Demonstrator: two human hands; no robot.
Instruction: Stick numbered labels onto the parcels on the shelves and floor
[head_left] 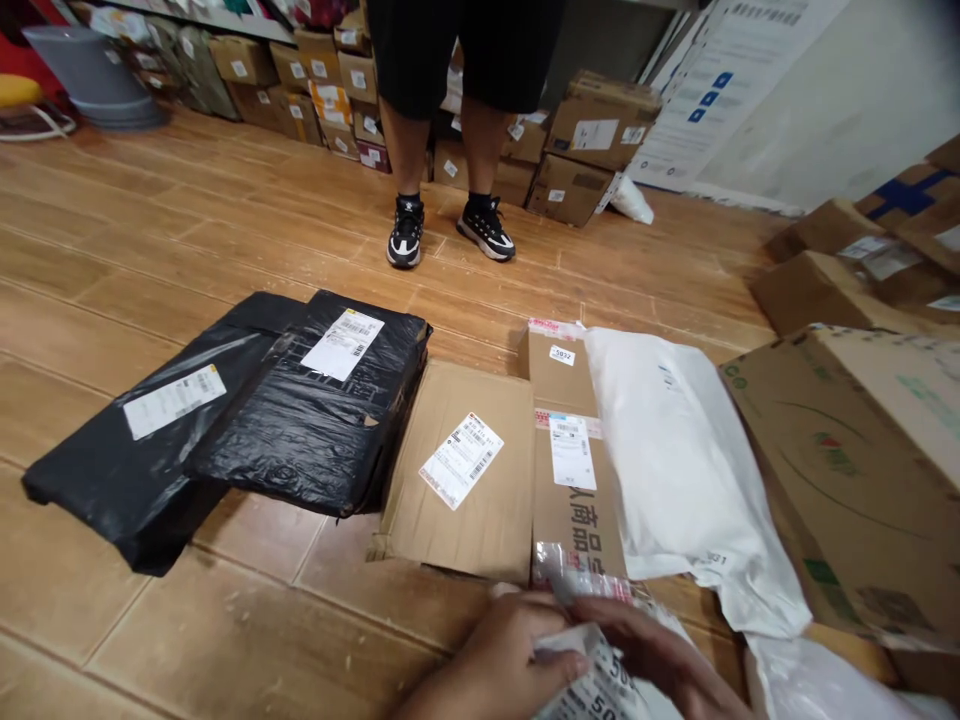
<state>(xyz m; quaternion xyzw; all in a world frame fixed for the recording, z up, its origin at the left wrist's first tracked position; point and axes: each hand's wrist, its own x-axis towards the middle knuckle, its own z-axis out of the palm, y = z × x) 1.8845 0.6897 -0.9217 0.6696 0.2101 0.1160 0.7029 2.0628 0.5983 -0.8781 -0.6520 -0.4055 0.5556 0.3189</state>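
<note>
With the left hand and right hand both pinching a small white packet at the bottom edge, above the floor, its slick wrap could slip loose onto the cardboard parcel just beyond

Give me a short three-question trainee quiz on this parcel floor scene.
1. True or false: both hands grip a small white printed packet.
2. Which lies between the black bag and the tall narrow box? A) flat cardboard parcel B) white mailer
3. Fill in: a person in black ____ stands beyond the parcels.

Key: 1 true; 2 A; 3 shoes.
</note>
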